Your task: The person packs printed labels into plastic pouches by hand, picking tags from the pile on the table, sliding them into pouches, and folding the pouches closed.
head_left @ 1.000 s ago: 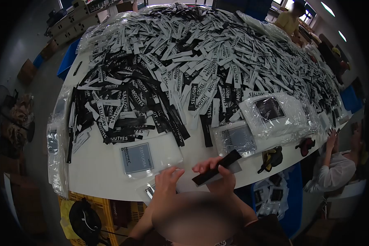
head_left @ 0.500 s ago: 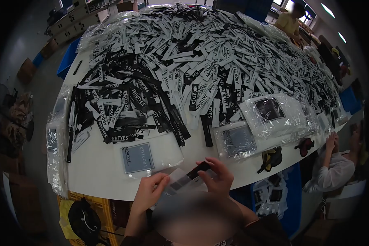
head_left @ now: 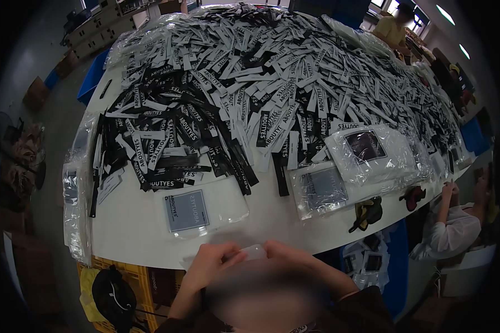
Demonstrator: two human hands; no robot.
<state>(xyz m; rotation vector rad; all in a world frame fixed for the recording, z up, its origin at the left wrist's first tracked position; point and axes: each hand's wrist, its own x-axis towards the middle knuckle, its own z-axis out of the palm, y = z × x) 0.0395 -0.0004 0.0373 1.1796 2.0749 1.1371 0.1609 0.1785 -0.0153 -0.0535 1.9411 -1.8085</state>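
Observation:
A translucent plastic bag point(head_left: 254, 253) is stretched between my two hands at the table's front edge. My left hand point(head_left: 210, 263) is closed on its left side, fingers curled. My right hand point(head_left: 288, 256) grips the right side, its fingers partly out of sight. The bag's lower part is hidden behind a blurred area. Just beyond my left hand lies a stack of clear bags point(head_left: 228, 202) with a grey printed panel. Farther back spreads a large heap of black and white printed strips point(head_left: 272, 94).
Clear-wrapped packs point(head_left: 397, 161) lie on the right. Dark-and-yellow tools point(head_left: 366, 213) sit near the front edge. Below is a blue bin point(head_left: 397, 277) of packaged items; a yellow crate point(head_left: 144, 288) stands lower left. One person point(head_left: 455, 225) sits at right, another point(head_left: 391, 30) behind.
Both hands have drawn closer to my body with the bag, the right one moving lower. The black strip that was at my right fingers is out of sight.

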